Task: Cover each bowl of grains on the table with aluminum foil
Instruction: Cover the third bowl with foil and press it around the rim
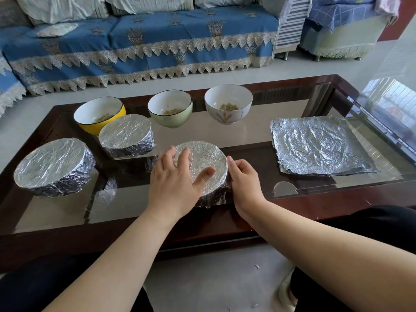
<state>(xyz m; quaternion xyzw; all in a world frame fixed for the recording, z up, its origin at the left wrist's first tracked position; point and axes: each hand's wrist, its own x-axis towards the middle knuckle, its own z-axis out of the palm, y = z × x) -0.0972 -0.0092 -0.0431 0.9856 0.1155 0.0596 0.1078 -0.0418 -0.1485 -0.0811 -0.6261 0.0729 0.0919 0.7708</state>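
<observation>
Head view looks down on a glass table point(258, 140); the left hand point(177, 179) lies flat, fingers spread, on the near foil-covered bowl point(207, 161); the right hand point(244, 179) curls against its foil side; three uncovered bowls of grain point(228, 106) stand behind; spare foil sheets point(319, 145) lie right.
</observation>
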